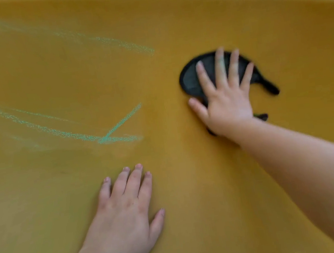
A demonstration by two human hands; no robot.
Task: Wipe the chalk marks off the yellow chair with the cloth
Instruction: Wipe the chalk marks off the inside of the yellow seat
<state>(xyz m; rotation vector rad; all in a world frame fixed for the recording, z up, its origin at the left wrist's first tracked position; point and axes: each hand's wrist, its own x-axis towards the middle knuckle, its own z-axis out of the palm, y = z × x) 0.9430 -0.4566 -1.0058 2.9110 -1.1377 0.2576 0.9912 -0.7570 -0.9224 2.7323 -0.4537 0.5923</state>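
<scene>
Our right hand (225, 99), fingers spread flat, presses the cloth (190, 79) onto the yellow chair (170, 30) at 2 o'clock while our left hand (123, 208) rests flat at 6, so the ungripped cloth could slip and merely smear the chalk marks (119, 123) at 9.

The broad, curved yellow chair (189, 176) is filling the view, bearing pale green chalk marks (108, 137) crossing on its left side, with fainter streaks higher up. The dark, crumpled cloth (189, 81) is lying on the right, well apart from them, pressed under the right hand's (226, 101) spread fingers.
</scene>
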